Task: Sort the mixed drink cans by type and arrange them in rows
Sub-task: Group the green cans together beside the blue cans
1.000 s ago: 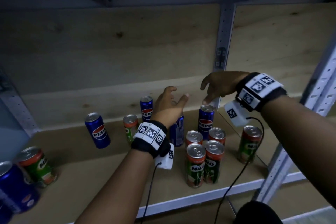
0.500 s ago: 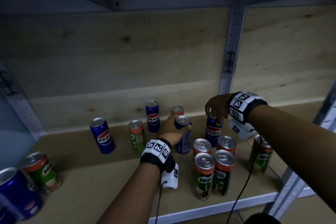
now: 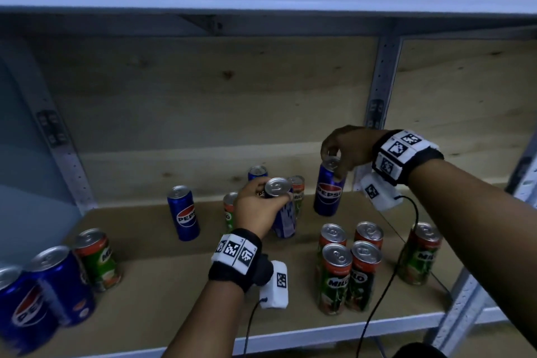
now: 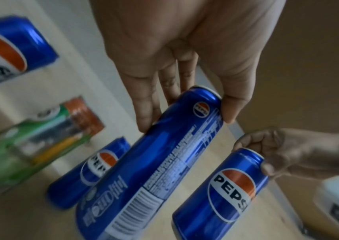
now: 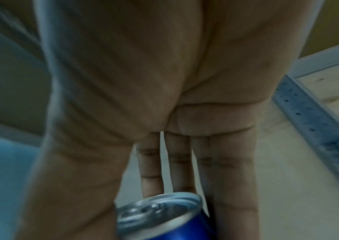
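Blue Pepsi cans and green-and-red Milo cans stand mixed on a wooden shelf [image 3: 162, 279]. My left hand [image 3: 255, 206] grips the top of one blue Pepsi can [image 3: 283, 212] at mid-shelf and holds it tilted; the left wrist view shows the same can [image 4: 164, 162] pinched between fingers and thumb. My right hand [image 3: 345, 148] grips the rim of a second Pepsi can [image 3: 328, 192], lifted off the shelf further right and back. The right wrist view shows only that can's top [image 5: 160, 214] between the fingers.
Several Milo cans [image 3: 348, 267] cluster at the front right, with one more Milo can [image 3: 418, 256] by the right upright. A lone Pepsi can [image 3: 184, 212] stands left of centre. Two Pepsi cans [image 3: 43, 293] and a Milo can [image 3: 98, 259] sit at the front left. A metal post [image 3: 377, 90] divides the back.
Both hands closed on Pepsi cans, which have come up off the shelf. The left can has tipped over at an angle, and the right can has risen.
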